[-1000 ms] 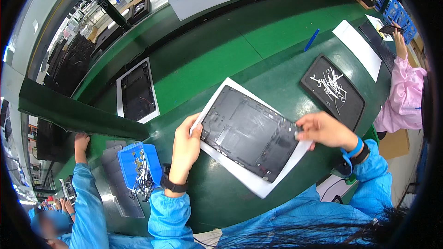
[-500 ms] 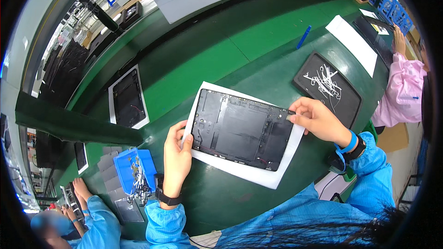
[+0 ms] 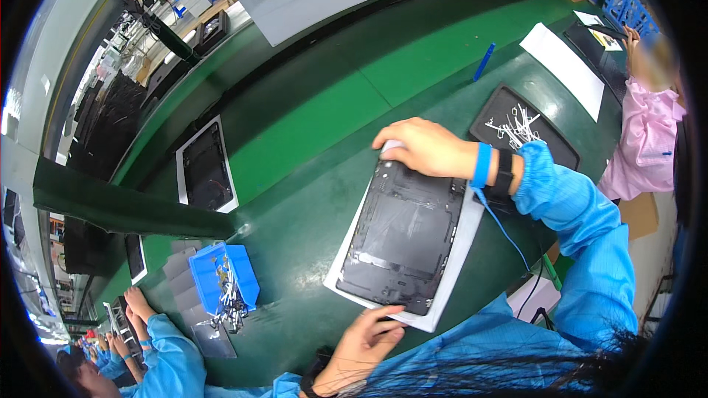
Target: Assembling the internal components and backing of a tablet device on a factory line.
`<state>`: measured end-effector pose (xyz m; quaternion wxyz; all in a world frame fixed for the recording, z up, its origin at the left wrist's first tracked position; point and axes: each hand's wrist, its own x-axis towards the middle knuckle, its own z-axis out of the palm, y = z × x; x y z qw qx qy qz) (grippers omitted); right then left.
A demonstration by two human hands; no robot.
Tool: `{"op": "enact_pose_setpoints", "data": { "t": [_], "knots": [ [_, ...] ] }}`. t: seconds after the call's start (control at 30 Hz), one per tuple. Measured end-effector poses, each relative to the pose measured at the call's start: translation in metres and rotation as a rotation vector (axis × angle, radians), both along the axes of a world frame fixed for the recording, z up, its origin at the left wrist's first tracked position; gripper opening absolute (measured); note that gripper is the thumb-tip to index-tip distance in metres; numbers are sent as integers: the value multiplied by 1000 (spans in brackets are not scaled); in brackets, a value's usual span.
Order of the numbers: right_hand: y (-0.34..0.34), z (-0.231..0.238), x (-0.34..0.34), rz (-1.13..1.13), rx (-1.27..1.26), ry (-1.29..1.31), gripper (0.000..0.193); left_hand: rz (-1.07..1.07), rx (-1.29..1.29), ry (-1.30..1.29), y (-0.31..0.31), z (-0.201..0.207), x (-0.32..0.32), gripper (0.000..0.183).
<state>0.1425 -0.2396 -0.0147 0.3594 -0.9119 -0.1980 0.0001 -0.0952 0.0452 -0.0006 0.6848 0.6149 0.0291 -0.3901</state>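
A black tablet back housing (image 3: 402, 232), its inner side up, lies on a white sheet (image 3: 450, 276), turned so its long sides run away from me. My right hand (image 3: 428, 147) reaches over its far short edge, fingers closed at the far corner. Something small and white shows by those fingertips, too little of it to name. At the near short edge, my left hand (image 3: 361, 346) has its fingers curled against the housing's rim and the sheet. A blue band and a black strap circle my right wrist; a blue cord hangs from the band.
Right of the housing sits a black tray (image 3: 564, 155) of white strips. A blue bin (image 3: 247, 273) with small metal and cable parts stands left, on grey sheets. Another housing (image 3: 206, 169) lies beyond a green-covered bar (image 3: 133, 210). A blue pen (image 3: 484, 62) lies far right. Co-workers sit on both sides.
The housing and sheet have turned from lying crosswise to pointing away from me. My right hand went to the far edge, my left down to the near edge.
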Motion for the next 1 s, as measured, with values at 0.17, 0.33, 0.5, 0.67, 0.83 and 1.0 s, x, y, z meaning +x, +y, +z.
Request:
{"op": "enact_pose_setpoints", "data": {
  "t": [0.17,0.33,0.5,0.67,0.83,1.0],
  "knots": [
    [56,-5,11,136,41,-71,32,-161,-60,128,-27,-4,-9,59],
    [55,9,5,253,60,-17,45,-571,-90,-9,-48,18,8,60],
    [10,16,-24,89,-174,-148,56,-435,410,-946,-28,51,75,56],
    [-9,5,-33,75,-217,-158,58,-177,814,-1259,-15,-7,183,52],
    [-26,2,-30,-12,-198,-189,55,-182,927,-1291,-17,3,178,55],
    [-44,36,-26,-373,37,-94,41,-111,991,-1290,-12,-3,165,57]
  ]
}}
